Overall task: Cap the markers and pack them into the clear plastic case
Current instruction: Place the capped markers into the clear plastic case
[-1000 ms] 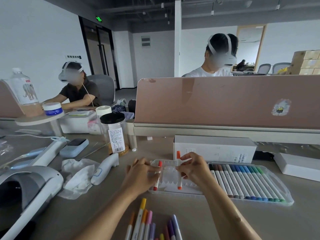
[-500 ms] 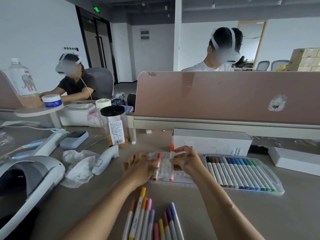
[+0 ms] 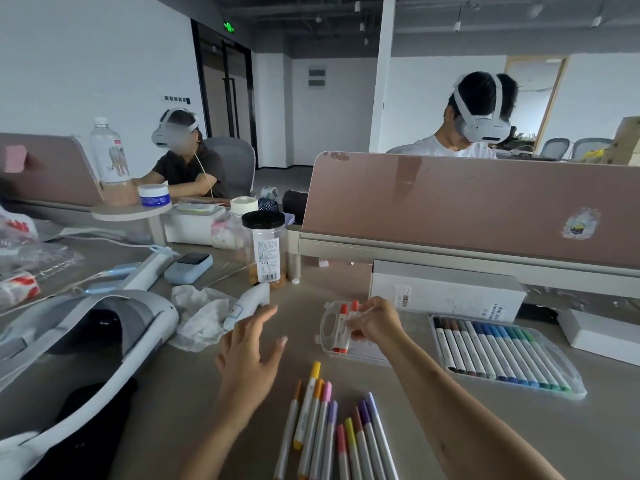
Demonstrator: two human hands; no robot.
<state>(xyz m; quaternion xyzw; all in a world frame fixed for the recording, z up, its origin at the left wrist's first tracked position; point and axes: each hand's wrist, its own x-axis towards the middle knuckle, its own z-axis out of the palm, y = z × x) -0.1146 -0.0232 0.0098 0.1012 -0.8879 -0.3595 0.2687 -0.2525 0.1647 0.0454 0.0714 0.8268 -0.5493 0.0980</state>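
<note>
The fingers [image 3: 358, 322] of the right hand [image 3: 375, 323] are gripping two red markers [image 3: 338, 329], laying them in the clear plastic case [image 3: 323, 327]. The left hand [image 3: 249, 351] is hanging open beside the case, probably going for the loose markers [image 3: 329, 427] in front of it next.

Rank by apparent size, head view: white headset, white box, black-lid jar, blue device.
1. white headset, though it is nearest the camera, so its true rank is unsure
2. white box
3. black-lid jar
4. blue device
</note>
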